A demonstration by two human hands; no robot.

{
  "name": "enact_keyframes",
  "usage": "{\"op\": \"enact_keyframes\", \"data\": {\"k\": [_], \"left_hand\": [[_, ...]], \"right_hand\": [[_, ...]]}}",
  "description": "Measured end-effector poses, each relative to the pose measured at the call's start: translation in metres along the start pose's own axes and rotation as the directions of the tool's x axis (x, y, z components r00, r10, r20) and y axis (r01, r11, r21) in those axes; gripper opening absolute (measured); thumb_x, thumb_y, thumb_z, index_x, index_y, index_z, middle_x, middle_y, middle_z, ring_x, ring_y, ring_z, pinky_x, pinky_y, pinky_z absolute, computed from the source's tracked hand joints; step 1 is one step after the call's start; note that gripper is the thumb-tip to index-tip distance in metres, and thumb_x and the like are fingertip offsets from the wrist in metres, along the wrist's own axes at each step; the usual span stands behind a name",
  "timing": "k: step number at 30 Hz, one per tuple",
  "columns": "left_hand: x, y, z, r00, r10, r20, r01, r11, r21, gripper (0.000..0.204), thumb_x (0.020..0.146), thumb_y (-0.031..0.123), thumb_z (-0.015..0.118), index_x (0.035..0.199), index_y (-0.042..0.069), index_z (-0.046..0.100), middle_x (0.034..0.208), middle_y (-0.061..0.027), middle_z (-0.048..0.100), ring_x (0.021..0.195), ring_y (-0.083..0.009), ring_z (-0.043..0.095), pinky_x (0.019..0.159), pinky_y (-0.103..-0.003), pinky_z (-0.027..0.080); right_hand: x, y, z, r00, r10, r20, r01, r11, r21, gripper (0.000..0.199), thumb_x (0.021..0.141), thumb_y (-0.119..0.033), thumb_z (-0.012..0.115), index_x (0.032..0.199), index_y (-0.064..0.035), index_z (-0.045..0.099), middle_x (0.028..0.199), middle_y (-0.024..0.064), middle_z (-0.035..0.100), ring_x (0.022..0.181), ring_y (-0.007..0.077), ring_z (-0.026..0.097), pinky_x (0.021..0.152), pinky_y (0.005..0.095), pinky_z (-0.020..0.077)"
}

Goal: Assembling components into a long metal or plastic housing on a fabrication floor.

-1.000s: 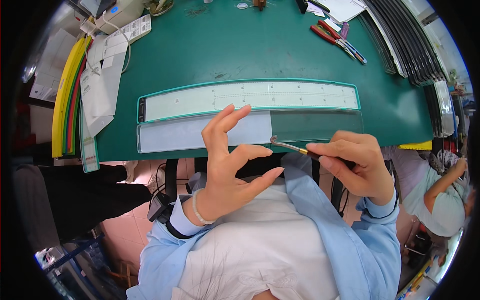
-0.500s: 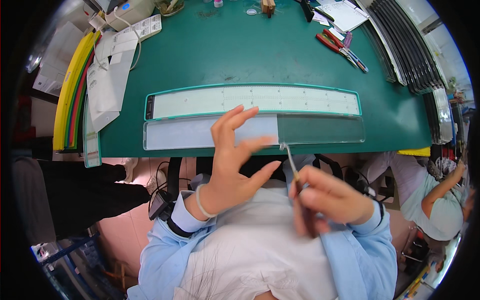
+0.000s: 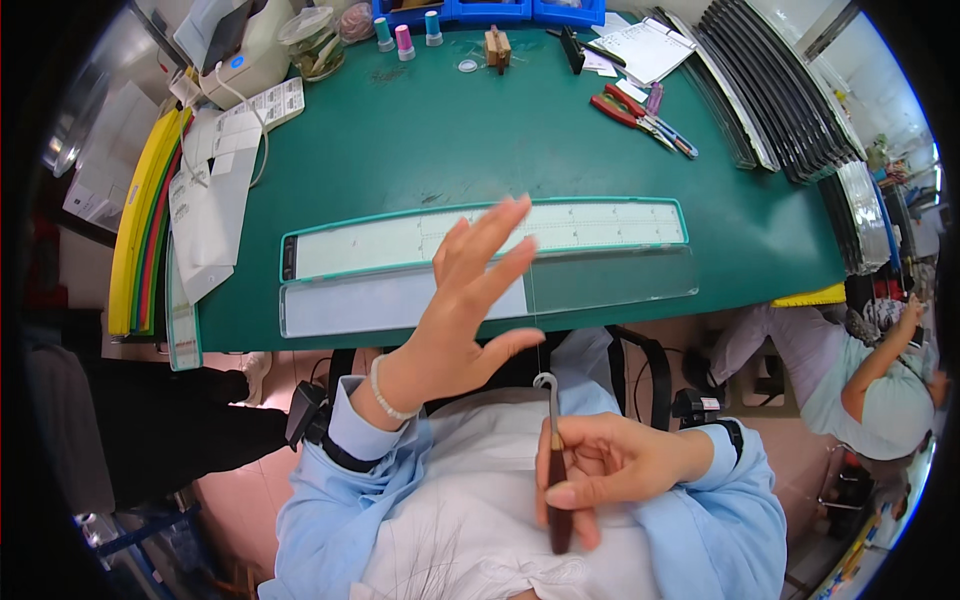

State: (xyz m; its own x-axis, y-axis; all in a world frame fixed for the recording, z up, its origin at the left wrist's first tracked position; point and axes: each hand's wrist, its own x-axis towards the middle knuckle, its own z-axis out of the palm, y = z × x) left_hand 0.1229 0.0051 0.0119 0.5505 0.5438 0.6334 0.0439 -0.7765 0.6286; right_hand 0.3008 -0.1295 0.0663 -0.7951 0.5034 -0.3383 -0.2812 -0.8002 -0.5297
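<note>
My right hand (image 3: 625,460) grips a hook tool (image 3: 559,525) by its dark wooden handle, held upright in front of my chest with its curved metal hook at the top. From the hook a very fine thread (image 3: 537,320) rises toward the fingertips of my left hand (image 3: 455,320). That hand is raised, its fingers spread apart and slightly blurred; whether the thread loops round a finger I cannot tell. Behind it lies a long shallow case (image 3: 350,255) with a teal rim and white ruled insert. Its clear lid (image 3: 610,290) rests alongside, nearer the table edge, partly hidden by my left hand.
Red-handled pliers (image 3: 617,105), a clipboard of papers (image 3: 645,50) and stacked black trays (image 3: 775,90) occupy the right of the green table (image 3: 400,140). Thread spools (image 3: 404,42), a wooden block (image 3: 497,48) and blue bins (image 3: 480,10) stand at the back. Coloured folders (image 3: 150,220) line the left.
My right hand has come down and left, turning the hook tool upright. My left hand has risen slightly in front of the case. The view has shifted, showing more of the table's back.
</note>
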Motion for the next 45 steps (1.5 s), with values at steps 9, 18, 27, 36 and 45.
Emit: {"op": "enact_keyframes", "data": {"k": [9,18,27,36,45], "left_hand": [[0.002,0.008,0.004,0.921,-0.255,-0.296,0.263,0.965,-0.015,0.033,0.077,0.015,0.076,0.105,0.008,0.062,0.109,-0.0096,0.066,0.111,-0.0312,0.059,0.100,-0.048,0.032],[0.021,0.000,-0.007,0.982,0.172,0.084,-0.170,0.985,-0.025,0.037,0.074,0.013,0.078,0.106,0.010,0.060,0.104,-0.0063,0.069,0.103,-0.0251,0.063,0.093,-0.040,0.039],[0.024,0.003,-0.004,1.000,-0.003,0.005,0.004,0.998,-0.065,0.015,0.075,-0.001,0.072,0.085,0.006,0.064,0.078,-0.0055,0.067,0.071,-0.0210,0.064,0.074,-0.033,0.045],[0.018,-0.006,-0.006,0.999,-0.029,0.044,0.033,0.993,-0.109,0.016,0.074,-0.006,0.069,0.085,0.003,0.062,0.078,-0.0077,0.064,0.066,-0.0238,0.059,0.080,-0.036,0.048],[-0.003,0.000,0.005,0.991,-0.126,0.044,0.133,0.971,-0.198,0.017,0.086,-0.006,0.060,0.099,0.003,0.054,0.095,-0.0114,0.071,0.082,-0.0220,0.069,0.088,-0.037,0.050]], "right_hand": [[-0.020,-0.073,-0.003,0.930,-0.334,-0.151,0.095,0.619,-0.779,0.020,0.089,-0.008,0.065,0.085,0.0010,0.047,0.058,0.0048,0.060,0.052,0.0102,0.065,0.045,0.0204,0.0439],[-0.017,-0.059,-0.007,0.986,0.167,0.001,-0.153,0.904,-0.400,0.013,0.092,-0.004,0.060,0.098,0.0056,0.054,0.078,0.0092,0.068,0.066,0.0096,0.067,0.059,0.0194,0.0496],[-0.015,-0.049,-0.012,0.827,-0.418,-0.376,0.119,0.784,-0.610,0.017,0.086,-0.002,0.067,0.090,0.0033,0.051,0.078,0.0066,0.061,0.061,0.0101,0.064,0.047,0.0208,0.0437],[-0.030,-0.127,-0.082,0.175,-0.982,-0.064,-0.595,-0.054,-0.802,0.017,0.079,-0.008,0.070,0.080,-0.0009,0.055,0.070,0.0134,0.058,0.058,0.0291,0.058,0.050,0.0370,0.0443],[-0.080,-0.222,-0.202,0.183,-0.857,-0.481,-0.983,-0.147,-0.111,0.020,0.079,-0.021,0.071,0.085,-0.0044,0.061,0.089,0.0154,0.065,0.084,0.0334,0.064,0.071,0.0436,0.0505]]}}
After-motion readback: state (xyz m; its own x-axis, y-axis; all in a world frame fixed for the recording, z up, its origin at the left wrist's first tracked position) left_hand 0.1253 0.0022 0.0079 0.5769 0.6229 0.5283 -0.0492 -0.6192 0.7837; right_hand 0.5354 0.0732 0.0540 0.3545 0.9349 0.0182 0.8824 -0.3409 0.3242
